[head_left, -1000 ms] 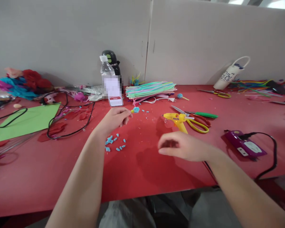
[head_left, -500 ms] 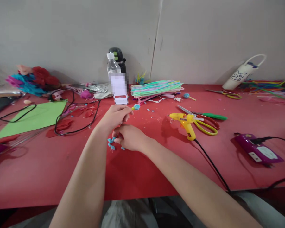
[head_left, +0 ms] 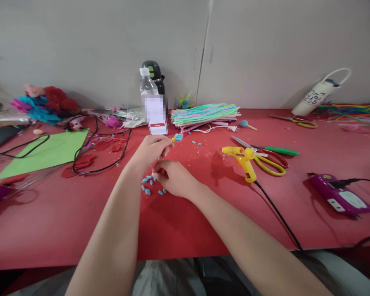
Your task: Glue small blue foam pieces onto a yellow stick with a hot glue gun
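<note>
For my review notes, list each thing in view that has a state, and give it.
Left hand: pinching the blue-and-yellow piece
Right hand: at the small blue pieces; grip unclear
Glue gun: on its side, glue stick inserted
Phone: propped up, screen lit
Clear bottle: upright, capped
White tumbler: leaning, handle at top
Purple power strip: black plug inserted
Green sheet: flat, cord across it

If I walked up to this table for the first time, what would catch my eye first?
Probably the bright yellow glue gun on the red tabletop, right of the two hands, with scissors beside it. Next, the left hand holding a small blue-and-yellow piece, while the right hand is down at the scattered blue bits. Behind them lies a bundle of pastel stems.
</note>
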The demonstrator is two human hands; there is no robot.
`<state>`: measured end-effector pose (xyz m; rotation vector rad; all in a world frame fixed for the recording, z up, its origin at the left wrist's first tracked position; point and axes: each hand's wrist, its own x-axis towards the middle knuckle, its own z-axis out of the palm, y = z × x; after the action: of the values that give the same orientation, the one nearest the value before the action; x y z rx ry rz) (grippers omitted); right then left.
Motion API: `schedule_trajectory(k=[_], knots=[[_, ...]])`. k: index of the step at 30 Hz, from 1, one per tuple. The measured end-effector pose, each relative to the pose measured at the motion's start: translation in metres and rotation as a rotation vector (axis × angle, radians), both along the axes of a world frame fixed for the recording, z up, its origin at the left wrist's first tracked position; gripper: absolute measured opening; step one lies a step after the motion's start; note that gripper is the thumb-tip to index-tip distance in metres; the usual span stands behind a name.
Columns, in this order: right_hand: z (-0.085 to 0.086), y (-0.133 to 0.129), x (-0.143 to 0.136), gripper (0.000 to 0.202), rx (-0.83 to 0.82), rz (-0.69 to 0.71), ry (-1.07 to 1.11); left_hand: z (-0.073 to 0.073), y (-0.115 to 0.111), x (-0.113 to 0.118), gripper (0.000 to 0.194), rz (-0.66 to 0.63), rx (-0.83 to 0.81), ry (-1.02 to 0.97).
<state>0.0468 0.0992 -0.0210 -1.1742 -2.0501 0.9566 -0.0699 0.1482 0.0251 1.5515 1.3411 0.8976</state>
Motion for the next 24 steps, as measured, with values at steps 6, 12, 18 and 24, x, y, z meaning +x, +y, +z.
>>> schedule_trajectory(k=[6, 12, 18, 24], knots=[[0.0, 0.001, 0.014, 0.011, -0.018, 0.017, 0.128, -0.002, 0.001, 0.001, 0.021, 0.008, 0.028, -0.002], [-0.002, 0.0, 0.019, 0.019, -0.08, 0.037, 0.173, -0.002, 0.001, 0.002, 0.022, 0.028, 0.047, 0.014], [0.002, -0.005, 0.02, 0.015, -0.089, 0.011, 0.284, -0.002, 0.001, 0.003, 0.021, 0.026, 0.052, 0.015], [0.01, -0.008, 0.055, 0.01, 0.006, -0.093, 0.324, -0.007, -0.003, 0.014, 0.022, -0.013, 0.06, 0.024]])
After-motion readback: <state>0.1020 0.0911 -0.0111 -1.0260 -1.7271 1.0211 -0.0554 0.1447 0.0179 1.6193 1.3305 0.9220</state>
